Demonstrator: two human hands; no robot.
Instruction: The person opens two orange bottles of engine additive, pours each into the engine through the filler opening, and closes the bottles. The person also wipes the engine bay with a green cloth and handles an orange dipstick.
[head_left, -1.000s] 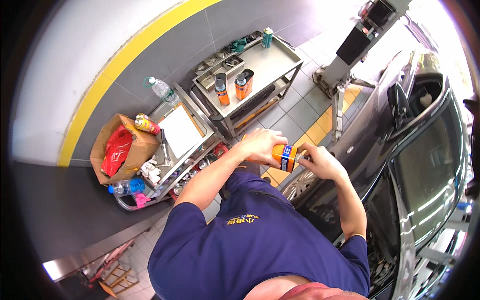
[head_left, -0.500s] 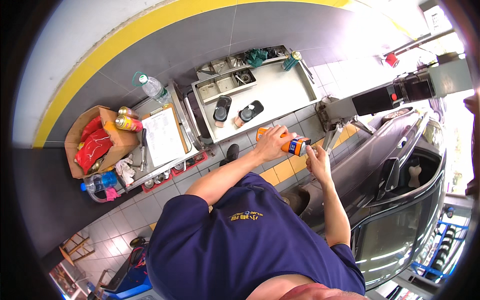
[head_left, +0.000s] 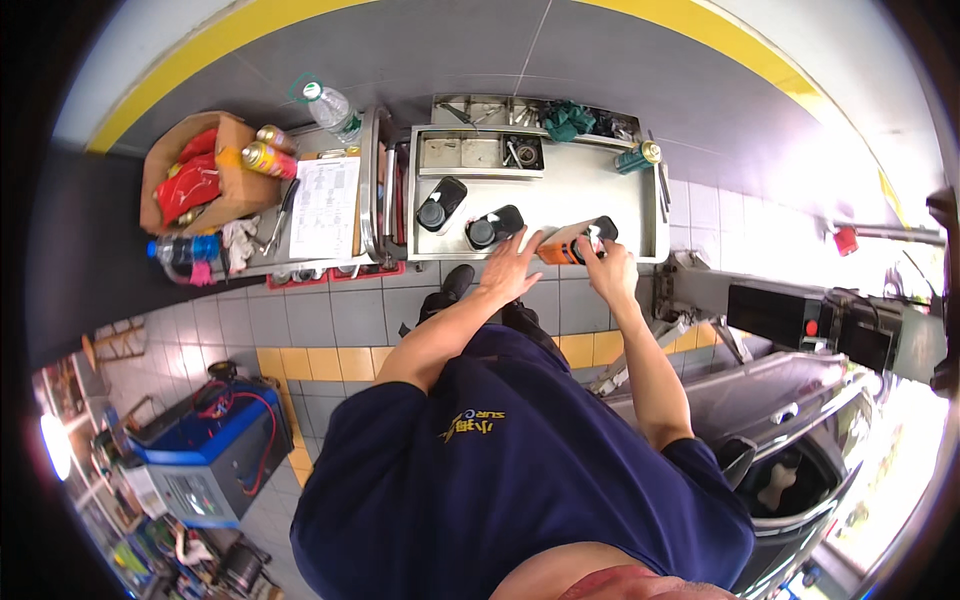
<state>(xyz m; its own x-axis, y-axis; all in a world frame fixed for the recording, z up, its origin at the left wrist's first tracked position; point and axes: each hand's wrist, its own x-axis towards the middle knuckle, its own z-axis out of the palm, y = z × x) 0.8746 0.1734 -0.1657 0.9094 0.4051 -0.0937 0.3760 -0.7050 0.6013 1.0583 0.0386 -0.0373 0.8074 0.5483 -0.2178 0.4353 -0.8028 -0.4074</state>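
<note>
An orange bottle with a dark cap is at the tray's near edge, and my right hand is closed on its capped end. My left hand is just left of it, fingers spread and holding nothing, close to the bottle's other end. Behind my right hand is a black oval piece, partly hidden. Two more dark round-topped containers, one left and one nearer my left hand, are with black oval pieces on the metal tray.
A spray can, a green rag and small tool compartments line the tray's far side. To the left are a clipboard with paper, a plastic bottle and a cardboard box. A dark car stands at right.
My view has turned toward the tray. The orange bottle has moved from beside the car to the tray edge. My left hand has let go of it; my right hand now grips it.
</note>
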